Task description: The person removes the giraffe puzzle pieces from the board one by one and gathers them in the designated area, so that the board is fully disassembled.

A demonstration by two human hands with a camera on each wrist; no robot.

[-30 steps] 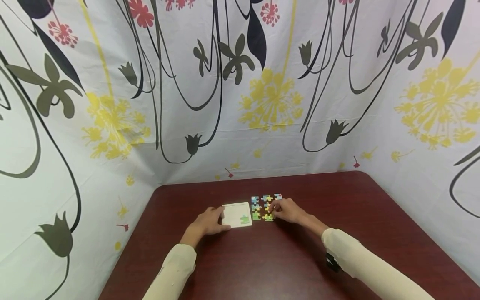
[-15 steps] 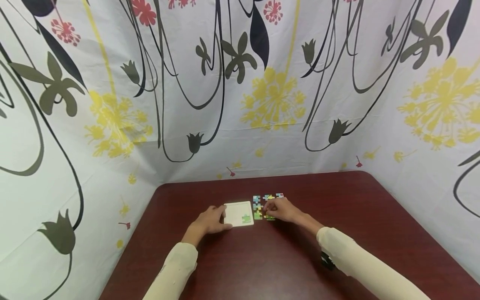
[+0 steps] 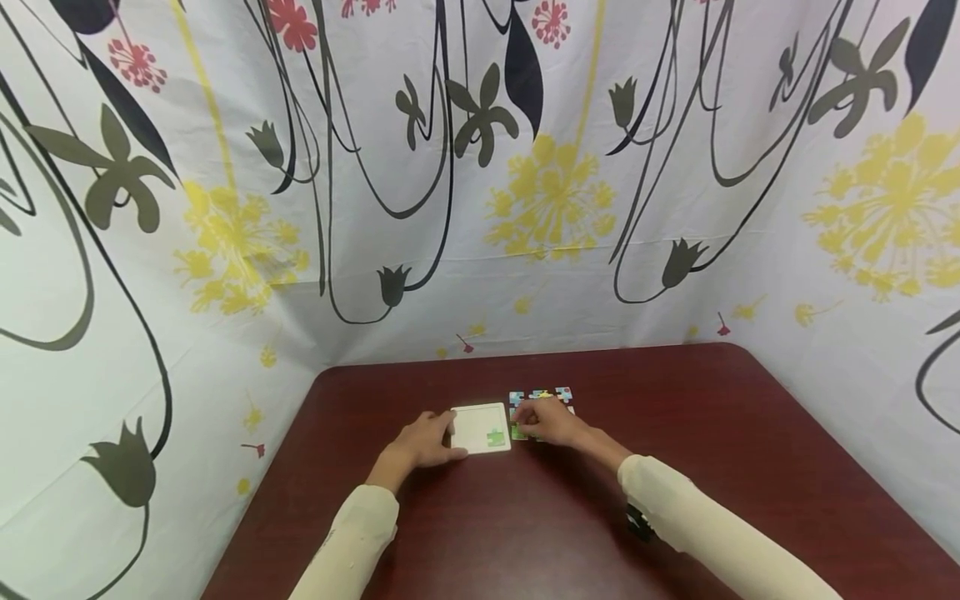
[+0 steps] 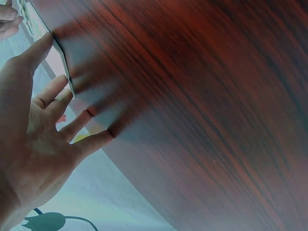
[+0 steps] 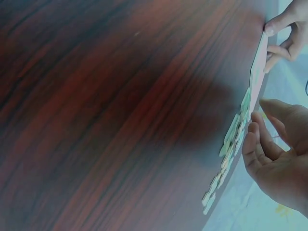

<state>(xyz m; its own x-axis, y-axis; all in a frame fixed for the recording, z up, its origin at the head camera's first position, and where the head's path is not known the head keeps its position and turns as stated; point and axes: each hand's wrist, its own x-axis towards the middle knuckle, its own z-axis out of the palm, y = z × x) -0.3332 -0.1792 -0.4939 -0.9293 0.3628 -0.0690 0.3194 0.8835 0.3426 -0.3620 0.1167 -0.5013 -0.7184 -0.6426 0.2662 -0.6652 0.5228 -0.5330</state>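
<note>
A white puzzle tray [image 3: 471, 419] lies on the table, with a green puzzle piece [image 3: 496, 437] in its near right corner. My left hand [image 3: 422, 440] holds the tray at its left end, thumb at the near edge and fingers at the side. In the left wrist view, two fingertips of the left hand [image 4: 43, 125] rest on the table. Loose puzzle pieces [image 3: 517, 398] lie right of the tray, partly covered by my right hand [image 3: 553, 421]. Its thumb and curled fingers pinch a small puzzle piece, mostly hidden, above the pieces nearest the tray.
The dark red wooden table [image 3: 480, 517] extends toward me and to both sides. A flower-printed cloth [image 3: 360, 208] hangs behind it and along both sides. In the right wrist view, several flat pieces [image 5: 224, 168] lie in a group below the right hand.
My right hand has moved left across the loose puzzle pieces, closer to the tray. The left hand keeps its place on the tray. The head view has shifted slightly.
</note>
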